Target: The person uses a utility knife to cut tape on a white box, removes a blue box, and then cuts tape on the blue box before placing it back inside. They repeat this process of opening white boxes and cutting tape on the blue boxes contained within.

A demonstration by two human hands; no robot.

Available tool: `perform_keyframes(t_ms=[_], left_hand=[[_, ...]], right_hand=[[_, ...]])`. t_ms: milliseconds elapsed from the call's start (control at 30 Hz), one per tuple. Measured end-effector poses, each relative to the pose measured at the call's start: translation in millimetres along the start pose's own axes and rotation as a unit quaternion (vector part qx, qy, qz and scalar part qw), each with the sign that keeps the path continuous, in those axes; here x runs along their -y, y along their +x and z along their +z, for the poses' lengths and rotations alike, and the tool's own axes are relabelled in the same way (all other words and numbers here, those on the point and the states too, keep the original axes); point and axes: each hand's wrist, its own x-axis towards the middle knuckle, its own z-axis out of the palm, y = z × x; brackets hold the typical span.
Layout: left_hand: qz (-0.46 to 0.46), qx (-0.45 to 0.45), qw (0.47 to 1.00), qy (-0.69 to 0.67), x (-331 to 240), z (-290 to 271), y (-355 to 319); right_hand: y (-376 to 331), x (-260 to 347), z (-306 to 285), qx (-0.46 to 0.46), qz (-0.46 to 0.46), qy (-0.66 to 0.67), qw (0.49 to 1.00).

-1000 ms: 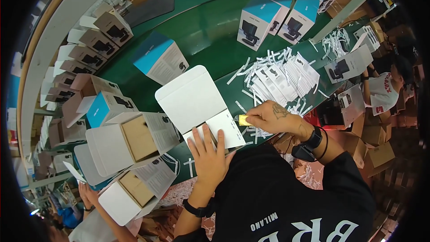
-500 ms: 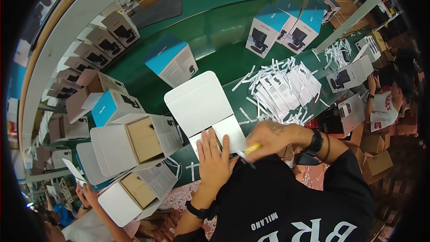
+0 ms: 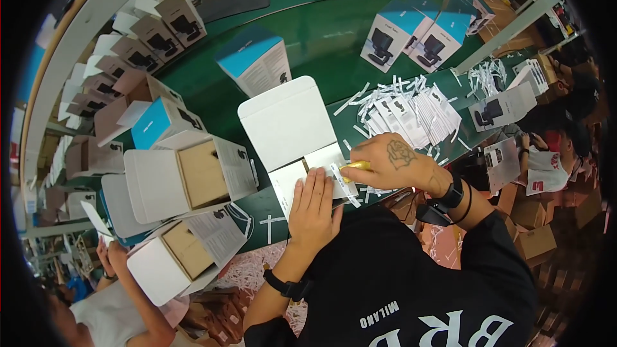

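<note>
Well, from far away I look down and see an open white box (image 3: 287, 122) in the middle, at the near edge of a green table (image 3: 315, 19). Its big flap leans back toward the far side, and its small flaps are folded in, with a thin dark gap between them.

I see the left hand (image 3: 313, 209) lying flat on the small flaps. Its long fingers are together and point to the far side, while the thumb sticks out to the right.

Just to the right, the right hand (image 3: 389, 162) has its fingers curled tight around a yellow tool (image 3: 360, 166). A white strip (image 3: 353, 197) lies by the tip of the tool, along the right side of the box; I cannot tell if it is stuck on there. A black watch (image 3: 453, 193) is on the right wrist.

Past the right hand I see a heap of small papers (image 3: 411, 115), with more white strips around it. A box with a blue top (image 3: 254, 58) stands on the far side. To the left, near the white box, is another open box (image 3: 202, 170) with brown card inside
</note>
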Motion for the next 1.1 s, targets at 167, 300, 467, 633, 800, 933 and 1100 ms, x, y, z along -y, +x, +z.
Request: perform_keyframes(t_ms=[167, 300, 467, 633, 800, 933, 1100], left_hand=[[-0.041, -0.025, 0.994, -0.096, -10, -16, 8], [-0.054, -0.048, 0.995, -0.065, -6, -4, 3], [-0.062, -0.078, 0.991, -0.093, -3, -4, 3], [-0.017, -0.073, 0.996, -0.038, -3, -11, 4], [0.075, -0.078, 0.994, 0.003, 3, -2, -8], [0.136, -0.105, 0.985, -0.005, 14, 7, -18], [0.163, -0.133, 0.977, 0.031, 16, 7, -15]], right_hand=[[0, 0, 27, -0.050, -0.006, 0.075, 0.996], [-3, 6, 36, -0.082, -0.036, 0.111, 0.990], [-6, 10, 28, 0.031, -0.008, 0.192, 0.981], [-13, 0, 37, 0.072, 0.061, 0.305, 0.948], [19, 25, 37, -0.100, 0.071, 0.221, 0.967], [56, 47, 56, -0.025, -0.056, 0.088, 0.994], [70, 49, 68, 0.019, -0.003, 0.057, 0.998]])
